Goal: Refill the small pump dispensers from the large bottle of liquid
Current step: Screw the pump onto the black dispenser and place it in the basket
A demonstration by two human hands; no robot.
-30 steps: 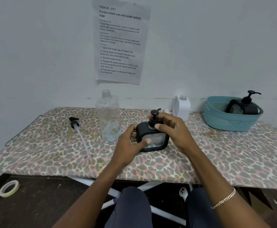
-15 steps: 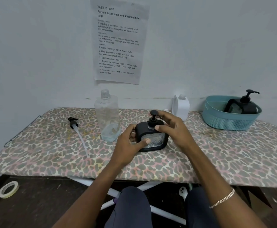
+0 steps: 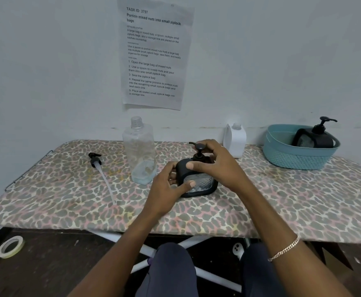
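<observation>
A small black pump dispenser with a clear ribbed front stands on the leopard-print board. My left hand grips its left side, thumb across the front. My right hand curls round the black pump head and collar on top. To the left stands the large clear bottle, uncapped, with a little liquid at the bottom. Its black pump with a long white tube lies on the board further left.
A white uncapped bottle stands at the back by the wall. A teal basket at the right holds another black pump dispenser. A tape roll lies on the floor at the left.
The pump head's spout has swung round from pointing right to pointing left under my right hand. My left hand keeps its hold on the dispenser body.
</observation>
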